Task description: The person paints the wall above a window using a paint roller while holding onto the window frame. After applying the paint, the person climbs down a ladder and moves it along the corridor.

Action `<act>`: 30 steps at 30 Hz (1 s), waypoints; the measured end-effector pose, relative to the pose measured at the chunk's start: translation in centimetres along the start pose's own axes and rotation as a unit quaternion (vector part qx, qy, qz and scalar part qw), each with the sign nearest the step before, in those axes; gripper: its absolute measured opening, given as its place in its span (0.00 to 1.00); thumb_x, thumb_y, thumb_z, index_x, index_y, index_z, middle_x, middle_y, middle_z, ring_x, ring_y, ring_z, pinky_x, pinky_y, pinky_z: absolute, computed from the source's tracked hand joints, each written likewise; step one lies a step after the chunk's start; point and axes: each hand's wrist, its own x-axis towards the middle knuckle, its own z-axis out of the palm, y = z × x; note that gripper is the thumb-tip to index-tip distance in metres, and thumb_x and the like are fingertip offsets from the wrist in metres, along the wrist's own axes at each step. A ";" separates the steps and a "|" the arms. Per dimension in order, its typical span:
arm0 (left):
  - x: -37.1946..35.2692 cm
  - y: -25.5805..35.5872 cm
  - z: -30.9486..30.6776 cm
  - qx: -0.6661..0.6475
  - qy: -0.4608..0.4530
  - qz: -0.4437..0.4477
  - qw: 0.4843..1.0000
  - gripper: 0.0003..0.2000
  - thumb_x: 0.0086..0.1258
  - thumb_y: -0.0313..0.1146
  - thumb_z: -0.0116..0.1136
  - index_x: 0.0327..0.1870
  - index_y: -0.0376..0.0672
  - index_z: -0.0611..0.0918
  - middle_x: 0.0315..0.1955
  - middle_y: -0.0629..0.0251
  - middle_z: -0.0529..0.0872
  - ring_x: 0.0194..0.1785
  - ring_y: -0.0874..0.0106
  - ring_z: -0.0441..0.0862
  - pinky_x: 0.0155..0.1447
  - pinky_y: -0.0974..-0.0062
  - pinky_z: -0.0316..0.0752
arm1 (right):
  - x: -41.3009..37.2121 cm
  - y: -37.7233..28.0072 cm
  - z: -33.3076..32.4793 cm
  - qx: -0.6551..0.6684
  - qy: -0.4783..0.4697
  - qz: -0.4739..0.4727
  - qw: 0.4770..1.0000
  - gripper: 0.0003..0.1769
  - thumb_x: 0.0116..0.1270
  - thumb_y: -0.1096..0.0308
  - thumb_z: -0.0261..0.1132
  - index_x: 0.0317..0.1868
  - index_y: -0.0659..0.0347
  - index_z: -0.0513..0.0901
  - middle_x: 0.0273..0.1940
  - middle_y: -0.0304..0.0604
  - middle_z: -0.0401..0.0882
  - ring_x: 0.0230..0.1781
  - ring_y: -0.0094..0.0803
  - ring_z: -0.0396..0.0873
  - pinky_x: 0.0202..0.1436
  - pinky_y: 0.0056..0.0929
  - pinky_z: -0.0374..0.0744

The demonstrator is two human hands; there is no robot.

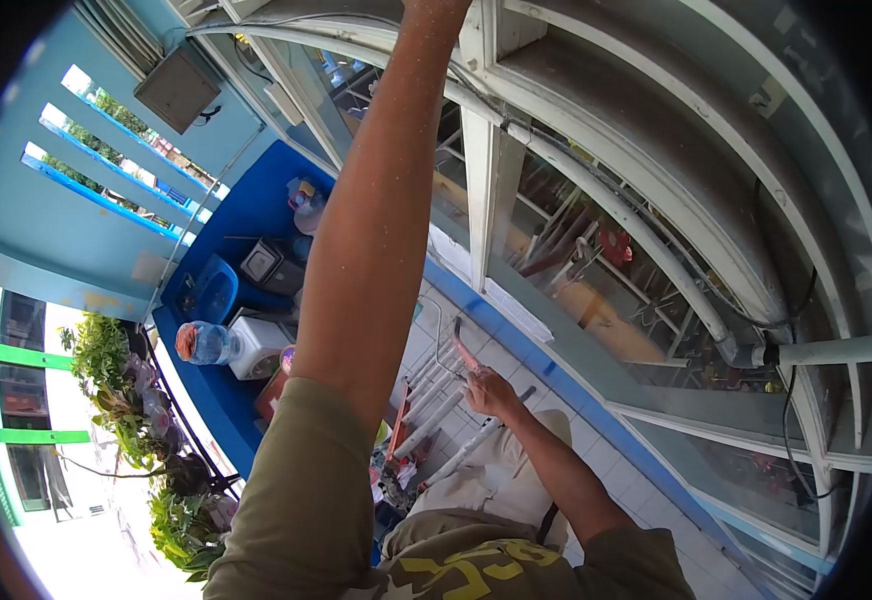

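My left arm (376,200) stretches up across the middle of the view, and its hand is cut off by the top edge. Near that edge the wrist passes in front of the white window frame. Lower down, my right hand (494,393) is closed around a curved red-handled tool (466,348) in front of my body; I cannot tell its exact kind. A bent thin metal rod (439,325) shows close beside it. Below this hand are pale metal bars (426,405) like those of a ladder, near my light trousers (476,485).
A grey conduit (606,200) with loose cables runs along the white-framed windows. To the left, a blue counter (246,200) holds a blue basin (211,290), a plastic bottle (206,343) and a white container (258,347). Plants (116,390) line the outer edge. A grey box (178,90) hangs on the wall.
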 end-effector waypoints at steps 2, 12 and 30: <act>-0.1 0.3 0.2 -0.001 -0.004 -0.025 1.000 0.25 0.58 0.48 0.72 0.38 0.29 0.85 0.28 0.40 0.86 0.37 0.43 0.84 0.42 0.57 0.78 | 0.6 -0.3 -0.9 0.000 -0.021 0.019 1.000 0.19 0.64 0.62 0.62 0.43 0.73 0.78 0.35 0.65 0.82 0.44 0.59 0.81 0.53 0.49 0.77; 0.2 0.8 -0.6 -0.119 -0.056 -0.133 0.982 0.23 0.50 0.44 0.77 0.42 0.36 0.84 0.32 0.52 0.89 0.38 0.59 0.89 0.46 0.65 0.81 | 1.8 -10.5 -14.8 -0.008 -0.036 -0.019 0.999 0.18 0.64 0.62 0.62 0.42 0.74 0.78 0.25 0.59 0.82 0.30 0.54 0.84 0.45 0.48 0.80; 2.7 2.8 -2.9 -0.007 -0.197 -0.229 0.953 0.25 0.54 0.46 0.76 0.43 0.34 0.82 0.33 0.52 0.88 0.38 0.59 0.87 0.45 0.64 0.79 | -13.1 -22.2 -26.5 0.081 -0.055 0.203 0.974 0.30 0.69 0.51 0.61 0.54 0.73 0.73 0.28 0.63 0.81 0.32 0.59 0.82 0.38 0.53 0.79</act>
